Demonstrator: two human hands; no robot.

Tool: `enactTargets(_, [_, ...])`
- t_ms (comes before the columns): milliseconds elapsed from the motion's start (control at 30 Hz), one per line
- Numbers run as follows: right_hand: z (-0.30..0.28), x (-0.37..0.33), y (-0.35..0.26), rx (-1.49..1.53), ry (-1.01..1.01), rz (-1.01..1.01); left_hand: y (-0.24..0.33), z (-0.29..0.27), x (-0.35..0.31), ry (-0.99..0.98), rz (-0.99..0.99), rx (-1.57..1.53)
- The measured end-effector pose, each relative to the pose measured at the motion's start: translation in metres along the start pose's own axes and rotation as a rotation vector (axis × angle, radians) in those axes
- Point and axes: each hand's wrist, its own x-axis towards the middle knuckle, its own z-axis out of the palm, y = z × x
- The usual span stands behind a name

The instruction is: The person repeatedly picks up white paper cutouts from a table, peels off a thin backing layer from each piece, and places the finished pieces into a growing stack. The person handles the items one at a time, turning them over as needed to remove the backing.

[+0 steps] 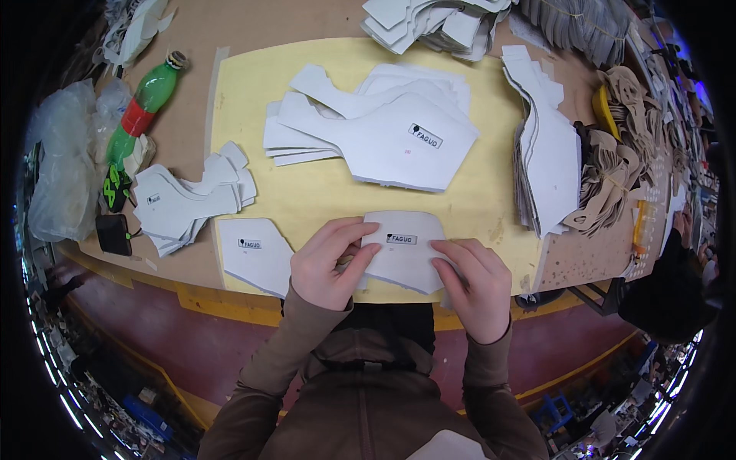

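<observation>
Panel (402, 264), white, lies at the near edge of a yellow sheet (491, 253) on the table (268, 23), between left hand (326, 268) and right hand (481, 287), which cover parts of its sides. In each grip, thumb and forefinger sit slightly apart by its edge; whether either pinches it I cannot tell. Its long axis runs left to right, bowed edge facing away. A second panel (253, 264) reaches partly behind the left hand. Beyond lie a white pile (414, 153), a right-hand stack (558, 169) and a green bottle (157, 86).
</observation>
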Motion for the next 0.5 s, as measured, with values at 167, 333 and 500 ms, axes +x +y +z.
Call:
enactTargets(167, [0.0039, -0.0030, 0.0022, -0.016, 0.036, -0.023, 0.0001, -0.0005, 0.0002, -0.018, -0.043, -0.022])
enactTargets(333, [0.0048, -0.0035, 0.0034, -0.031, 0.039, -0.036, -0.0002, 0.0002, 0.0009, -0.013, -0.040, -0.035])
enactTargets(500, [0.0044, -0.0032, 0.0049, -0.019, 0.035, -0.045, -0.0004, 0.0004, 0.0014, 0.003, -0.036, -0.046])
